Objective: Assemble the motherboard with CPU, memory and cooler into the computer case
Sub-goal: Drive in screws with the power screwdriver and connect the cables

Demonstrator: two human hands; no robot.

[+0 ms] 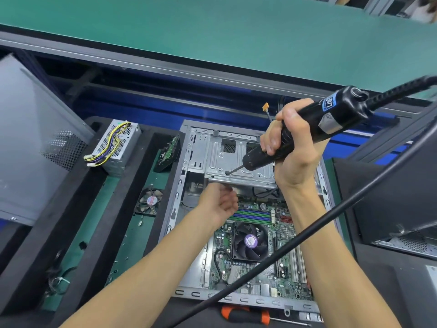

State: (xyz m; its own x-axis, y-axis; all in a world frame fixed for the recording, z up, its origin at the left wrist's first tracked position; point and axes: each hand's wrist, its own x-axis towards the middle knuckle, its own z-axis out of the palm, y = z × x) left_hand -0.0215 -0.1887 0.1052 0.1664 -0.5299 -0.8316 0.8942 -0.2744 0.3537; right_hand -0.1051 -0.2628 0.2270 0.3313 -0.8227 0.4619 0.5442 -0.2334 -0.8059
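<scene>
The open metal computer case [189,176] lies flat in front of me. The green motherboard [287,263] sits inside it, with its black cooler fan [250,241] and the memory sticks [253,215] in place. My right hand [293,150] grips a black electric screwdriver [307,129] above the case's drive bay, bit pointing down and left. My left hand [220,202] hovers palm up over the board's top edge, fingers loosely curled; whether it holds something small is not visible.
A power supply [117,145] with yellow wires, a small circuit board [169,151] and a loose fan [150,201] sit in black foam trays to the left. An orange-handled screwdriver [246,314] lies at the front edge. The tool's black cable [283,254] crosses the case. Another case stands right.
</scene>
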